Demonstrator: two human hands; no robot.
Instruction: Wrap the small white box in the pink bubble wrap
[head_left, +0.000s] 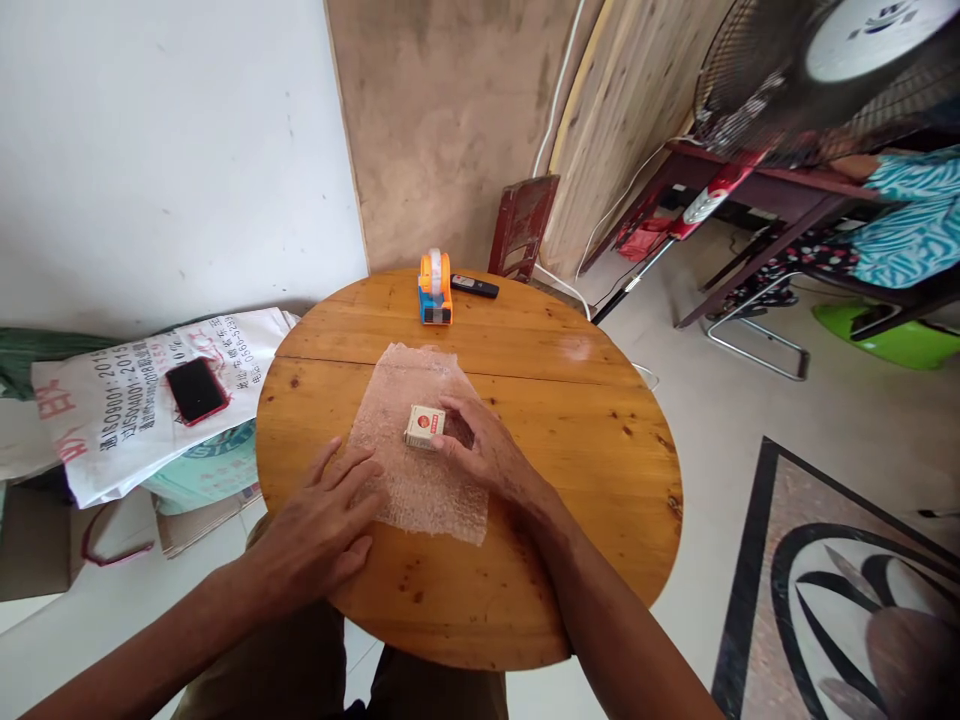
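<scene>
A sheet of bubble wrap (409, 400) lies spread on the round wooden table (570, 440). A small white and red box (424, 426) sits on the middle of the sheet. My right hand (480, 445) rests beside the box, its fingertips touching the box's right side. My left hand (322, 525) lies flat with fingers spread, pressing on the sheet's near left corner.
An orange and blue tape dispenser (436, 288) and a black remote (475, 287) stand at the table's far edge. A dark phone (196, 390) lies on printed white sacks (127, 400) at left. A red wooden chair (523, 228) is behind; a fan (817, 70) and desk at right.
</scene>
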